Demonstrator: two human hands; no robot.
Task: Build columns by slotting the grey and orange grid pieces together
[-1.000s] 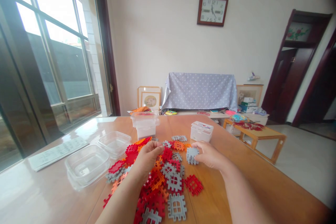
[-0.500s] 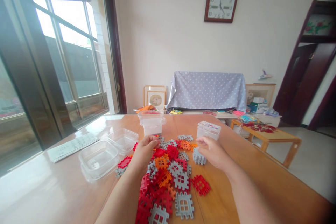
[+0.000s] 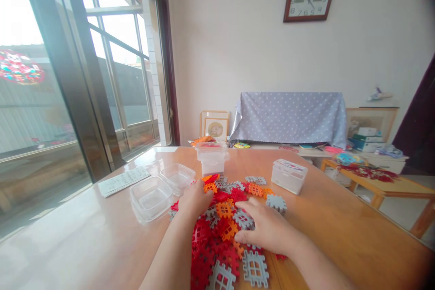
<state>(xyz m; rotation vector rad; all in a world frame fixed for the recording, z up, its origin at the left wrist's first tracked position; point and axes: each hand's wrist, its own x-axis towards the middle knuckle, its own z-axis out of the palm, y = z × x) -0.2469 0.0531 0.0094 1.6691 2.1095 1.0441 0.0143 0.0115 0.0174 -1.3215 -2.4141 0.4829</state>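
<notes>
Now | left hand (image 3: 195,199) on tile pile's (image 3: 226,210) far-left edge, fingers curled, grip unclear | right hand (image 3: 268,231) flat on pile's near-right side, fingers spread, holding nothing | risk: pressing palms may skid loose tiles off the pile across the glossy surface (image 3: 340,231).

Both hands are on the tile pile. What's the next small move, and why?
With the right hand, probably pinch the grey tile lying between thumb and fingers and lift it: the hand lies flat on the pile, and separate grey tiles sit just beyond.

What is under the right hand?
The tile pile: a grey tile and an orange tile show beside the right hand; those beneath the palm are hidden.
</notes>
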